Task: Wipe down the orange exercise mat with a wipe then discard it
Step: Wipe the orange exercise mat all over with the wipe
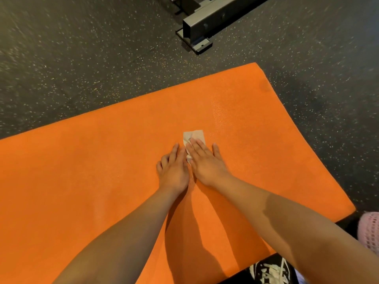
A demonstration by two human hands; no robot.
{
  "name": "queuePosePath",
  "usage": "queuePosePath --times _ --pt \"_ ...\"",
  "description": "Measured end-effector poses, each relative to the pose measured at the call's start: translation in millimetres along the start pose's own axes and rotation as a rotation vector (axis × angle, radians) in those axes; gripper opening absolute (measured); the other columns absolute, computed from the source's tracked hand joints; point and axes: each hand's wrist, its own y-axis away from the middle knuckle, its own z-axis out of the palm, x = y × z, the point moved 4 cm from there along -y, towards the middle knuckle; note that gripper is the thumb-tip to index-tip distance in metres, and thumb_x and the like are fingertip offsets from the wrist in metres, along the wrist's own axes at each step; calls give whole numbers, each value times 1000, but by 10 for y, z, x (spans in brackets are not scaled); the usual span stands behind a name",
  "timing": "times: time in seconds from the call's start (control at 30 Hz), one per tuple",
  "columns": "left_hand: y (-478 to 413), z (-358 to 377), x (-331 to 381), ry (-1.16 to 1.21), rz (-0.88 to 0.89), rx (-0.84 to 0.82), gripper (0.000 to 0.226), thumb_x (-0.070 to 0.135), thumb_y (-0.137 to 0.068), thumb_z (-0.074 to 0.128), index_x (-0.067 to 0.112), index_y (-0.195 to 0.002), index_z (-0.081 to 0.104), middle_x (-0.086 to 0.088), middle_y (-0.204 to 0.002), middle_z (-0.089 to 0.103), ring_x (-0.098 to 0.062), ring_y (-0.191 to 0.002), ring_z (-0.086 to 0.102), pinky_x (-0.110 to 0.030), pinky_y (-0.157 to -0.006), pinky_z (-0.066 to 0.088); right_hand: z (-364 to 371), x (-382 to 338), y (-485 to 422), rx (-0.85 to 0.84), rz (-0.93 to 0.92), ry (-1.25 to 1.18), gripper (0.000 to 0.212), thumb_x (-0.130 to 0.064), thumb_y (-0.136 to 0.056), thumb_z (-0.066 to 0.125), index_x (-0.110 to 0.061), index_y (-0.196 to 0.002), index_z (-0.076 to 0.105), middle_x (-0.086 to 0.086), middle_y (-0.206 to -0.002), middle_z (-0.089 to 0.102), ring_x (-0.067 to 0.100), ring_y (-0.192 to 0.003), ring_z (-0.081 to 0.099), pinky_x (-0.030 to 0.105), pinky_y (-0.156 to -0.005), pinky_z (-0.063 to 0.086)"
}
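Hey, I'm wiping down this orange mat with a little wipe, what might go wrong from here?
The wipe is small and crumpled against the wide orange mat, so patches may be missed, perhaps the dark smudge near the far corner. It is pressed only by flat fingers of the right hand, with the left hand flat beside it, so it may bunch up or slip out.

The left hand [174,171] and right hand [205,162] were bare, as were both forearms [131,232] up to the elbow. At the lower right edge showed a pale pink open-mesh knitted garment [369,230] and a black shoe [270,270] with white laces and markings.
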Motion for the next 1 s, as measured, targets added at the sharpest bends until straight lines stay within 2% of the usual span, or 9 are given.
queuePosePath --times 0.17,0.23,0.3,0.4,0.5,0.57,0.7,0.77,1.0 --pt "-189 -98 -69 -110 -30 -13 58 44 -104 33 36 -158 13 6 -168 -2 -29 -140 18 -50 -112 17 -183 446 -212 119 343 -102 60 -36 -109 17 -21 -162 -7 -3 -168 -21 14 -153 -21 55 -123 -10" --pt "-322 -176 -120 -107 -39 0 60 45 -104 34 35 -159 13 5 -168 -1 -29 -144 13 -53 -115 15 -178 385 -331 146 385 -120 61 -32 -109 19 -16 -162 -6 0 -168 -21 16 -154 -21 56 -123 -10" --pt "-472 -225 -126 -57 -56 2 60 45 -103 36 35 -159 14 5 -169 1 -29 -147 10 -53 -116 14 -163 237 -424 169 351 -148 59 -33 -109 19 -18 -163 -2 0 -169 -16 16 -155 -18 57 -121 -9" --pt "-583 -177 -42 -25 -94 -42 59 46 -104 32 38 -159 11 7 -168 -6 -27 -151 3 -53 -118 9 -131 -36 -474 132 128 -119 56 -35 -110 21 -24 -163 6 -2 -170 -8 14 -155 -14 57 -121 -9" --pt "-546 -93 -44 -31 -93 -53 57 50 -105 23 42 -159 4 10 -167 -16 -22 -152 -7 -51 -118 3 -148 -97 -463 71 -32 -69 57 -34 -110 24 -28 -163 4 -8 -170 -9 9 -154 -17 55 -122 -11" --pt "-526 -85 -96 -46 -67 -43 58 52 -105 21 43 -158 2 11 -166 -18 -21 -152 -8 -51 -118 3 -191 32 -472 83 -12 -28 59 -31 -109 25 -28 -163 0 -9 -169 -12 9 -153 -18 55 -122 -12" --pt "-530 -82 -121 -55 -49 -58 57 53 -105 19 45 -158 -1 11 -166 -20 -21 -151 -9 -51 -117 3 -306 360 -504 140 292 -90 61 -28 -109 22 -23 -162 -8 -6 -168 -19 12 -153 -22 58 -121 -12" --pt "-533 -71 -110 -61 -51 -54 57 53 -105 19 44 -158 -1 10 -166 -21 -22 -151 -9 -51 -117 3 -302 289 -522 148 332 -132 60 -31 -109 19 -22 -162 -7 -5 -168 -19 14 -154 -20 57 -121 -13" --pt "-536 -107 -135 -40 -41 -50 58 53 -104 23 44 -158 2 11 -167 -16 -23 -151 -5 -51 -118 6 -216 -69 -512 37 -25 -29 56 -39 -110 21 -32 -162 3 -4 -170 -12 13 -154 -19 53 -121 -13"
